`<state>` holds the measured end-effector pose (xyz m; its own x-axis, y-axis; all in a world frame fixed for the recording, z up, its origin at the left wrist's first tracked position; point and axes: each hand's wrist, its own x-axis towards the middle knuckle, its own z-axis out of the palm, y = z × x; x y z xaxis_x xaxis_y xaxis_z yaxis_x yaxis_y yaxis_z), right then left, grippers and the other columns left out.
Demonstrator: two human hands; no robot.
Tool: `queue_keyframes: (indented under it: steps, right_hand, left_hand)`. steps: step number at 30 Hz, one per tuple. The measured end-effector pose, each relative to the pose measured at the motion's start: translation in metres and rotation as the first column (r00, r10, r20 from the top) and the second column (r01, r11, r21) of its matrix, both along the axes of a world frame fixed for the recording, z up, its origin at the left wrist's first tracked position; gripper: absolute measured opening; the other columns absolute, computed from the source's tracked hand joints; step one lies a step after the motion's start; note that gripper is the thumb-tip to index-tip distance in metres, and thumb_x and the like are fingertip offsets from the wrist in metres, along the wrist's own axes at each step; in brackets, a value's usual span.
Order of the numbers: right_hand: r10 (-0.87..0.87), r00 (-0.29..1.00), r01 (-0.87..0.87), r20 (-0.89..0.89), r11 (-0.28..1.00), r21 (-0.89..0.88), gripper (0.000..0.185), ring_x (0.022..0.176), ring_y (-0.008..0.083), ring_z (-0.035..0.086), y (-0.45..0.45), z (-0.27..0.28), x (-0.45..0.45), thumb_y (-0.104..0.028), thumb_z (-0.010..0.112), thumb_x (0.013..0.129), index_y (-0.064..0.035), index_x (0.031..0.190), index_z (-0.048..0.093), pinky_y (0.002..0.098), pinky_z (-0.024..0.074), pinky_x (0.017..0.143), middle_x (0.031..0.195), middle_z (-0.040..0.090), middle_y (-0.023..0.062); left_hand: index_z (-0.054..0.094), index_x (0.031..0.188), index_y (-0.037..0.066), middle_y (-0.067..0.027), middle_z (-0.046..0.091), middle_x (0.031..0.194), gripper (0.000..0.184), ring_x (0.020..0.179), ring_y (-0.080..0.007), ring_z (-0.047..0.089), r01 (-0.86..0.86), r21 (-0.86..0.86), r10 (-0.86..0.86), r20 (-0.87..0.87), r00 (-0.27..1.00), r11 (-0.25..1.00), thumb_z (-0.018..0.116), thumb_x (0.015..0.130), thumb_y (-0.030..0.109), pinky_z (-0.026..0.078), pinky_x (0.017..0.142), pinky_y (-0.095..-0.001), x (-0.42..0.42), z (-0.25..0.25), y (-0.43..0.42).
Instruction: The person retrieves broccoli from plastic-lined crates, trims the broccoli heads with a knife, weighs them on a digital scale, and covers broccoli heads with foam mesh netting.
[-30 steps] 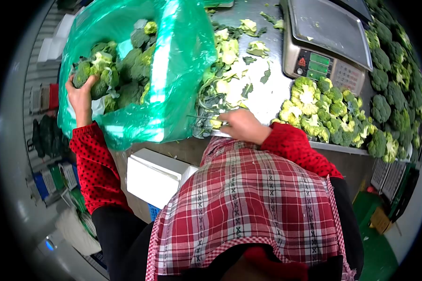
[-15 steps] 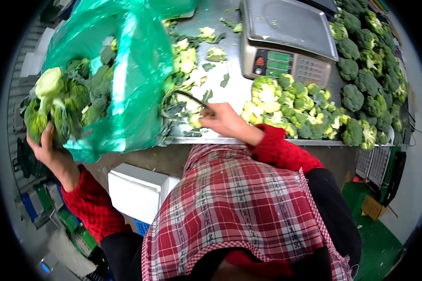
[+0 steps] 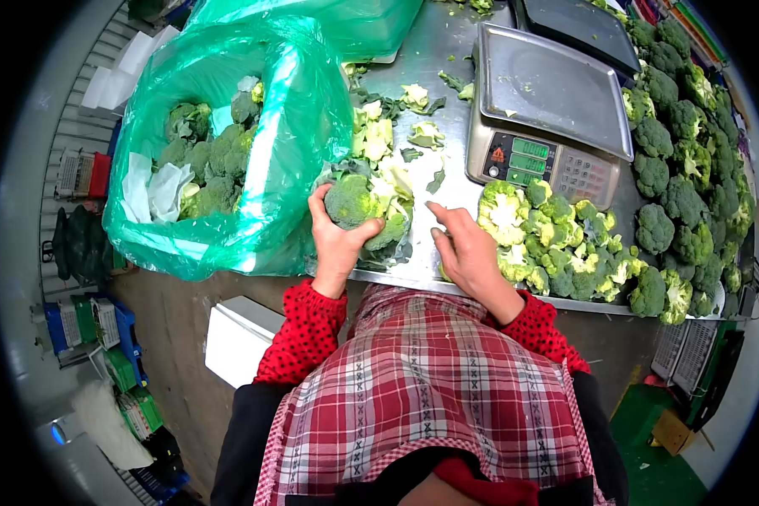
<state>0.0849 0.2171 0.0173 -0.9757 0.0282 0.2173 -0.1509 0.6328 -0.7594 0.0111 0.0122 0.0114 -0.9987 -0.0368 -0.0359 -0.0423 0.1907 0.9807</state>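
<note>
My left hand (image 3: 342,239) is wrapped around a broccoli head (image 3: 351,202) at the table's front edge, thumb on its near right side. Pale stems and leaves lie against the head's right and back. My right hand (image 3: 471,257) is just right of it, apart from the broccoli. Its index finger and thumb are spread, and I see nothing between them; its other fingers are partly hidden. Close to the right hand is a pile of trimmed broccoli pieces (image 3: 557,244). A green plastic bag (image 3: 266,211) to the left contains several broccoli heads (image 3: 219,160) and white paper (image 3: 169,190).
Behind the broccoli pile stands a digital scale (image 3: 548,101) with a metal tray. Whole broccoli heads (image 3: 683,194) are heaped along the right side. Leaf and stem scraps (image 3: 375,135) lie on the metal table (image 3: 447,181). A white box (image 3: 244,337) is below the table edge.
My left hand has come right, from beside the bag to the table, with a broccoli head in it. My right hand has moved right, away from a dark curved strip at its fingertips.
</note>
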Motion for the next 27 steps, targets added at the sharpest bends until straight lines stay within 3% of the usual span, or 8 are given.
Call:
queue_keyframes:
  steps: [5, 12, 15, 22, 27]
  right_hand:
    - [0.091, 0.995, -0.094, 0.037, 0.993, 0.073, 0.036, 0.063, 0.0349, 0.061, -0.018, -0.03, -0.003, -0.019, 0.058, 0.091, -0.0128, 0.127, 0.052, 0.044, 0.05, 0.055, 0.082, 0.061, 0.0134]
    - [0.269, 0.963, -0.267, 0.006, 0.953, 0.145, 0.024, 0.061, 0.0333, 0.061, 0.0, -0.018, -0.008, -0.016, 0.059, 0.089, -0.0056, 0.11, 0.054, 0.0427, 0.0488, 0.052, 0.078, 0.061, 0.0137]
    - [0.308, 0.95, -0.312, 0.05, 0.929, 0.197, 0.019, 0.058, 0.0335, 0.061, 0.003, -0.025, -0.013, -0.015, 0.059, 0.089, -0.0053, 0.104, 0.053, 0.0435, 0.0481, 0.05, 0.075, 0.06, 0.0141]
    - [0.363, 0.929, -0.368, 0.073, 0.886, 0.283, 0.017, 0.054, 0.0346, 0.059, 0.004, -0.026, -0.029, -0.015, 0.06, 0.087, -0.0051, 0.094, 0.048, 0.0445, 0.0466, 0.047, 0.069, 0.057, 0.0144]
    - [0.339, 0.936, -0.351, 0.099, 0.863, 0.365, 0.016, 0.053, 0.0328, 0.06, 0.002, -0.027, -0.036, -0.008, 0.058, 0.082, -0.0046, 0.095, 0.049, 0.0437, 0.0465, 0.045, 0.067, 0.057, 0.0144]
  left_hand:
    - [0.032, 0.131, -0.003, -0.018, 0.05, 0.12, 0.086, 0.108, -0.0255, 0.053, -0.048, 0.013, 0.047, 0.037, 0.998, 0.999, 0.081, 0.063, 0.015, 0.044, 0.095, -0.0359, 0.009, -0.015, -0.015]
    - [0.029, 0.133, -0.003, -0.0219, 0.049, 0.121, 0.092, 0.11, -0.029, 0.053, 0.008, -0.135, -0.01, -0.011, 1.0, 0.991, 0.084, 0.064, 0.024, 0.044, 0.096, -0.039, 0.009, -0.014, -0.016]
    - [0.028, 0.133, -0.004, -0.0226, 0.049, 0.121, 0.094, 0.111, -0.0291, 0.053, 0.012, -0.108, -0.013, -0.011, 1.0, 0.994, 0.085, 0.064, 0.024, 0.044, 0.096, -0.0394, 0.005, -0.024, -0.019]
    - [0.025, 0.136, -0.005, -0.0203, 0.048, 0.124, 0.094, 0.113, -0.0256, 0.05, 0.052, -0.131, -0.049, 0.025, 0.998, 0.99, 0.082, 0.069, 0.027, 0.041, 0.099, -0.0368, 0.002, -0.016, -0.013]
    - [0.027, 0.132, -0.008, -0.0247, 0.049, 0.119, 0.097, 0.109, -0.0323, 0.054, -0.008, -0.176, 0.009, 0.008, 1.0, 0.984, 0.086, 0.063, 0.029, 0.045, 0.094, -0.0406, -0.003, -0.022, -0.01]
